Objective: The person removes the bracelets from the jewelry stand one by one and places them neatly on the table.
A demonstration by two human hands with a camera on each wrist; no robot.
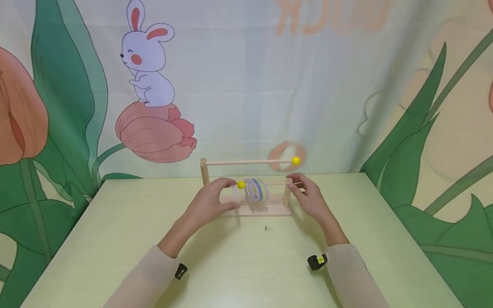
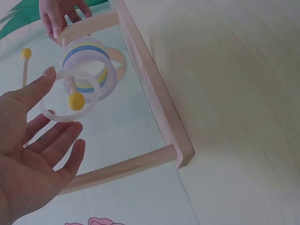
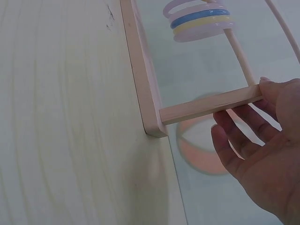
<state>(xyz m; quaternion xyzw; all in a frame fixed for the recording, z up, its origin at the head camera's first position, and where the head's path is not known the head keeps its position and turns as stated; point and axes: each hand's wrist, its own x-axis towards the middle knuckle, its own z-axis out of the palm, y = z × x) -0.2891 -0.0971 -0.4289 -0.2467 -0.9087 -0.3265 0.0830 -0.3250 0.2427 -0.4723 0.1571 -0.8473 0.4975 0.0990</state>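
My left hand (image 1: 204, 201) holds a translucent whitish ring (image 2: 87, 111) between thumb and fingers. In the left wrist view the ring surrounds the yellow ball (image 2: 76, 101) at the free end of the lower wooden rod (image 1: 275, 184). Several rings, among them a blue ring (image 3: 199, 18), hang farther along that rod. At the rod's other end, my right hand (image 1: 309, 199) grips the top of the short wooden post (image 3: 206, 107). The posts stand on a flat wooden base (image 1: 265, 211).
Above the rings, an upper rod (image 1: 246, 162) runs from the taller left post (image 1: 204, 172) to another yellow ball (image 1: 295, 161). Small dark marks (image 1: 265, 228) lie on the pale tabletop (image 1: 246, 273) before the base. Behind hangs a printed curtain (image 1: 231, 85).
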